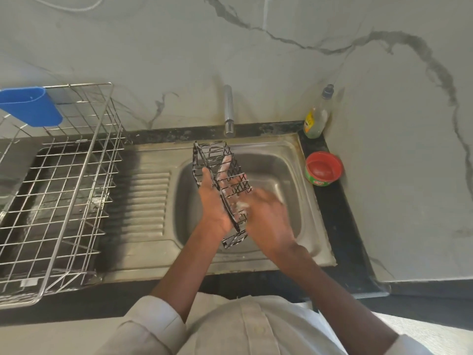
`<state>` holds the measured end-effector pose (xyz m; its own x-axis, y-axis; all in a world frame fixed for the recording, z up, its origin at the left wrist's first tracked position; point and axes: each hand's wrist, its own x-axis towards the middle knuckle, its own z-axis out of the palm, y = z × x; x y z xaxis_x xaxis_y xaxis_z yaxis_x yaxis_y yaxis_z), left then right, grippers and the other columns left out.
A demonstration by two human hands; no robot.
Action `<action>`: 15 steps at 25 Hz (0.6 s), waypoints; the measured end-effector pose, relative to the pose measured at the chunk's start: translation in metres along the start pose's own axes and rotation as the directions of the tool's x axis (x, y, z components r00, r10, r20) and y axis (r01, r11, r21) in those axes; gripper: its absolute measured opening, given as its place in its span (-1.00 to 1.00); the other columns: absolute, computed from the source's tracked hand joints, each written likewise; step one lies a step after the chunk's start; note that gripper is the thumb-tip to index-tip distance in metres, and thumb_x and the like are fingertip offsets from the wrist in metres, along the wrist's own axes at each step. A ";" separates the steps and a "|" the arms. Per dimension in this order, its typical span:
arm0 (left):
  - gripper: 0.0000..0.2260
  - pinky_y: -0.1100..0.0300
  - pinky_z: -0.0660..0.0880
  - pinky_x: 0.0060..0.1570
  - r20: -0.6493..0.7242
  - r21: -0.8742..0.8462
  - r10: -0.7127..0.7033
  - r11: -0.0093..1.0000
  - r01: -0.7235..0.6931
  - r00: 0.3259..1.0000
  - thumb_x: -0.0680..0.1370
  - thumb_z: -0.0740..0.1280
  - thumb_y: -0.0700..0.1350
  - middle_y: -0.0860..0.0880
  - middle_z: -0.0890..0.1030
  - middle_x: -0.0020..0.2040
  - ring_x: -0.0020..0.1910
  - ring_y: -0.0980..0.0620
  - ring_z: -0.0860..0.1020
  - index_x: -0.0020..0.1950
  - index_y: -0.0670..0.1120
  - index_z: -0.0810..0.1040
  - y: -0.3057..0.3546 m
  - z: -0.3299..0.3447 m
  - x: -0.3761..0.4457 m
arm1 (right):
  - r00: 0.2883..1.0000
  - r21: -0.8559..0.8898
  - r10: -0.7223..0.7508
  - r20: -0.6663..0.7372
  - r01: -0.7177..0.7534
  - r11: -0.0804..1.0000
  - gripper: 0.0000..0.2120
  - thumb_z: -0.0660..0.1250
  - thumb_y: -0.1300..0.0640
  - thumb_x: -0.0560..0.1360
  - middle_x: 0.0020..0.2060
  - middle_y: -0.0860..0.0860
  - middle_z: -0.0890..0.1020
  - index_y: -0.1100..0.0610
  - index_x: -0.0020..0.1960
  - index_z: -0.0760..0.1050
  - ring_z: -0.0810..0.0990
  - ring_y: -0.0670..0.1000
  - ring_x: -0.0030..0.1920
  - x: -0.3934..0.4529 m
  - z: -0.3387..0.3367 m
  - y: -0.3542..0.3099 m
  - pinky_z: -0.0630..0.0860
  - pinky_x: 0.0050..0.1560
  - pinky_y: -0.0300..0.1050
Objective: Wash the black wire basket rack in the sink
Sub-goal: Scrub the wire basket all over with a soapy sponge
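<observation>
Over the sink (289, 160), our left hand (213, 201) grips the soapy wire basket (222, 172); right hand (266, 213) blurred, fingers spread against its side.

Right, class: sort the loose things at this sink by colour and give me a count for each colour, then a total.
Black: 1, the wire basket held over the sink
Silver: 1, the dish rack
Blue: 1, the plastic holder
Red: 1, the tub
Clear with yellow label: 1, the bottle
Total: 5
</observation>
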<state>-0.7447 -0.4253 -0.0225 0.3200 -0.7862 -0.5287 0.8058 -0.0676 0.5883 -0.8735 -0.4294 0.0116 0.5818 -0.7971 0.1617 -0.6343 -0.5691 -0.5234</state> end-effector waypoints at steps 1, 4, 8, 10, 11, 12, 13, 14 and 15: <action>-0.34 -0.06 0.60 0.09 -0.013 -0.019 0.004 1.000 -0.004 1.000 0.68 0.00 0.42 -0.25 0.60 0.26 0.02 -0.15 0.63 0.52 0.08 0.58 0.000 0.000 0.000 | 0.994 0.020 -0.108 0.016 0.107 0.994 -0.65 0.43 0.49 0.36 -0.08 0.07 0.67 0.12 0.00 0.70 0.62 0.12 -0.07 -0.003 0.001 -0.006 0.63 -0.10 -0.04; -0.34 -0.13 0.59 0.09 -0.028 -0.055 -0.014 0.998 0.012 0.999 0.67 -0.06 0.44 -0.21 0.62 0.30 0.06 -0.18 0.64 0.52 0.15 0.57 0.008 0.000 -0.003 | 0.996 0.058 0.021 -0.087 -0.016 0.998 -0.60 0.40 0.49 0.39 0.01 0.08 0.69 0.10 0.07 0.71 0.64 0.12 0.03 0.004 -0.008 0.005 0.59 0.00 -0.09; -0.35 -0.01 0.55 -0.03 -0.033 -0.109 -0.030 0.994 0.026 0.999 0.68 0.02 0.42 -0.15 0.63 0.03 -0.08 -0.09 0.61 0.56 0.08 0.53 0.009 -0.008 -0.007 | 0.998 0.138 0.014 -0.061 -0.005 0.990 -0.51 0.37 0.53 0.41 0.03 0.05 0.70 0.06 0.16 0.70 0.67 0.07 0.00 0.010 0.005 -0.010 0.63 -0.02 -0.09; -0.38 0.01 0.50 0.04 0.004 -0.152 -0.064 0.986 0.064 0.998 0.68 0.09 0.39 -0.15 0.56 -0.03 -0.06 -0.07 0.57 0.44 -0.03 0.60 0.008 -0.012 -0.007 | 0.999 0.167 -0.046 -0.029 0.050 0.985 -0.57 0.40 0.49 0.44 -0.04 0.05 0.67 0.09 0.16 0.70 0.65 0.06 -0.10 0.023 0.017 -0.028 0.62 -0.10 -0.11; -0.40 0.01 0.50 0.08 0.020 -0.163 -0.067 0.984 0.070 0.998 0.68 0.11 0.38 -0.15 0.56 -0.03 -0.04 -0.07 0.57 0.37 -0.04 0.63 0.010 -0.014 -0.005 | 0.998 0.166 -0.061 -0.009 0.062 0.984 -0.61 0.40 0.48 0.44 -0.06 0.06 0.65 0.12 0.13 0.71 0.63 0.07 -0.12 0.027 0.020 -0.030 0.63 -0.11 -0.06; -0.41 -0.01 0.50 0.10 0.027 -0.157 -0.065 0.985 0.069 0.997 0.69 0.11 0.37 -0.15 0.59 -0.01 -0.03 -0.08 0.58 0.36 -0.04 0.65 0.014 -0.017 -0.004 | 0.992 0.163 -0.122 0.015 0.118 0.980 -0.63 0.40 0.49 0.41 -0.06 0.07 0.64 0.14 0.09 0.70 0.62 0.09 -0.11 0.027 0.020 -0.029 0.64 -0.11 -0.02; -0.39 -0.03 0.51 0.08 0.024 -0.141 -0.052 0.988 0.055 0.998 0.69 0.10 0.37 -0.16 0.62 0.00 -0.03 -0.10 0.60 0.36 -0.04 0.69 0.021 -0.018 -0.002 | 0.975 0.152 -0.223 0.020 0.217 0.964 -0.64 0.39 0.52 0.38 -0.04 0.07 0.64 0.16 0.04 0.69 0.62 0.10 -0.07 0.021 0.018 -0.024 0.63 -0.10 -0.02; -0.36 -0.04 0.53 0.05 -0.002 -0.123 -0.048 0.991 0.047 0.999 0.70 0.07 0.37 -0.17 0.67 0.00 -0.05 -0.12 0.64 0.28 -0.06 0.74 0.029 -0.019 0.001 | 0.950 0.131 -0.311 0.002 0.308 0.942 -0.62 0.38 0.54 0.35 -0.03 0.07 0.65 0.16 0.01 0.68 0.62 0.12 -0.04 0.014 0.015 -0.015 0.62 -0.08 -0.03; -0.31 -0.04 0.57 -0.01 -0.048 -0.083 -0.046 0.996 0.042 0.998 0.71 0.02 0.38 -0.17 0.72 -0.04 -0.09 -0.14 0.69 0.15 -0.08 0.77 0.034 -0.020 0.005 | 0.942 0.097 -0.332 -0.043 0.334 0.937 -0.59 0.35 0.55 0.33 -0.02 0.06 0.66 0.13 0.01 0.66 0.62 0.11 -0.03 0.007 0.011 -0.005 0.60 -0.09 -0.05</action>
<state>-0.7056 -0.4195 -0.0174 0.3061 -0.7517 -0.5842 0.8571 -0.0494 0.5128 -0.8611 -0.4302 0.0063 0.7366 -0.5713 0.3620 -0.3506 -0.7803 -0.5180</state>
